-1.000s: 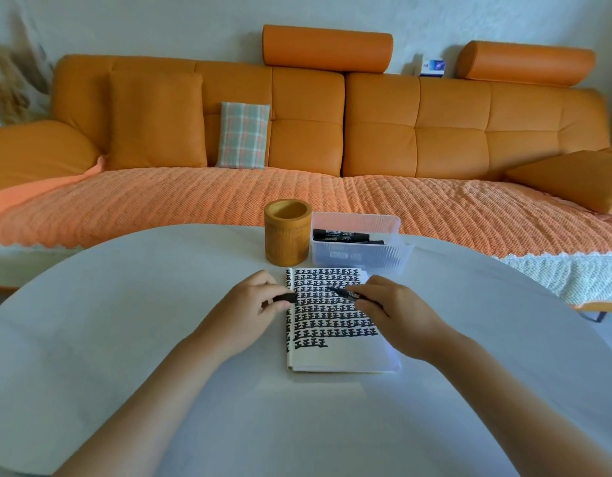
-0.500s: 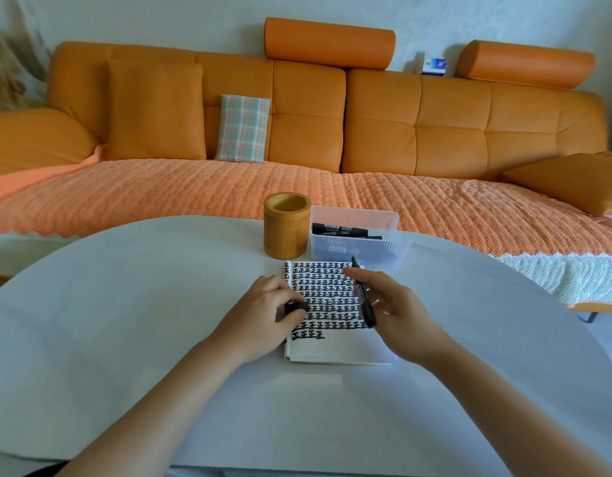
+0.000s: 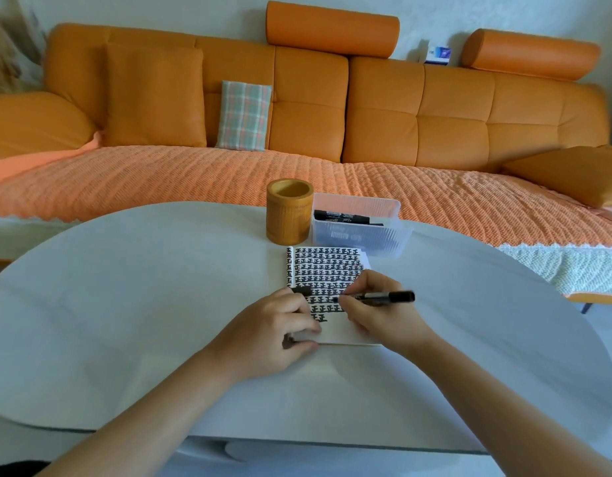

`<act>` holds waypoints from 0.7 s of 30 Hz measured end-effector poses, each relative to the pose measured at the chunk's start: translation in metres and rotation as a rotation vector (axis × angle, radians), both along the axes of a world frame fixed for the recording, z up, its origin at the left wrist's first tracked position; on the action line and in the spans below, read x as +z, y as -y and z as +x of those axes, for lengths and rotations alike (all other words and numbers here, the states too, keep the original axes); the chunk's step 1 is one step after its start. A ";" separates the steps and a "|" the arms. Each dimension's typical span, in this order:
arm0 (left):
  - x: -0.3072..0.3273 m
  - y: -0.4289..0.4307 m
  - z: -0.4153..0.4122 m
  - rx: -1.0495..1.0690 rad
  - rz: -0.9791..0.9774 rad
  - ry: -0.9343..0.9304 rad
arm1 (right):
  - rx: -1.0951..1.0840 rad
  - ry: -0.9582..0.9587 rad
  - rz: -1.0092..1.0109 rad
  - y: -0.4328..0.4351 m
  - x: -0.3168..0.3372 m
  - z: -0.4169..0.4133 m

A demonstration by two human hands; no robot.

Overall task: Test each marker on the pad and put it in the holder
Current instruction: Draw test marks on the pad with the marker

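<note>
A white pad (image 3: 326,270) covered with rows of black marks lies on the white table (image 3: 125,304). My right hand (image 3: 380,315) grips a black marker (image 3: 383,297), lying nearly level, its tip at the left over the pad's lower rows. My left hand (image 3: 273,332) rests on the pad's lower left corner and pinches the marker's black cap (image 3: 301,290). A wooden cylindrical holder (image 3: 289,211) stands just beyond the pad. To its right, a clear plastic box (image 3: 359,232) contains black markers (image 3: 342,217).
An orange sofa (image 3: 332,115) with a plaid cushion (image 3: 244,116) runs along behind the table. The table's front edge curves just below my forearms.
My right hand has turned the marker from pointing away to lying level, tip toward the lower rows. Both hands have shifted down the pad toward me; the camera tilted down.
</note>
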State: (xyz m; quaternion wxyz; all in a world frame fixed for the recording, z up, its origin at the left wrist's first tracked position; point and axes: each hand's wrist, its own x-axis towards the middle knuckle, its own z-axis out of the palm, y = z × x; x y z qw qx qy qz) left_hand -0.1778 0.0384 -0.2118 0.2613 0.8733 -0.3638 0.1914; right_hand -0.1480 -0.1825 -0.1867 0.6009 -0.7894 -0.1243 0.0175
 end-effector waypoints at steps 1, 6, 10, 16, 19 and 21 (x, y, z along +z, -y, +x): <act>-0.001 0.000 0.000 0.000 0.007 0.004 | -0.007 0.015 -0.042 -0.001 0.001 0.000; -0.003 0.000 -0.001 -0.004 0.005 0.021 | 0.048 0.061 -0.102 -0.005 -0.001 -0.002; -0.005 -0.001 0.000 -0.001 -0.003 0.021 | 0.050 0.070 -0.104 -0.005 -0.005 -0.001; -0.005 -0.001 0.000 0.006 -0.020 0.015 | 0.067 0.075 -0.103 -0.003 -0.009 0.003; -0.005 0.000 0.000 0.002 -0.028 0.007 | 0.065 0.104 -0.139 -0.004 -0.012 0.004; -0.006 0.000 0.000 0.003 -0.028 -0.002 | 0.075 0.117 -0.165 -0.004 -0.014 0.004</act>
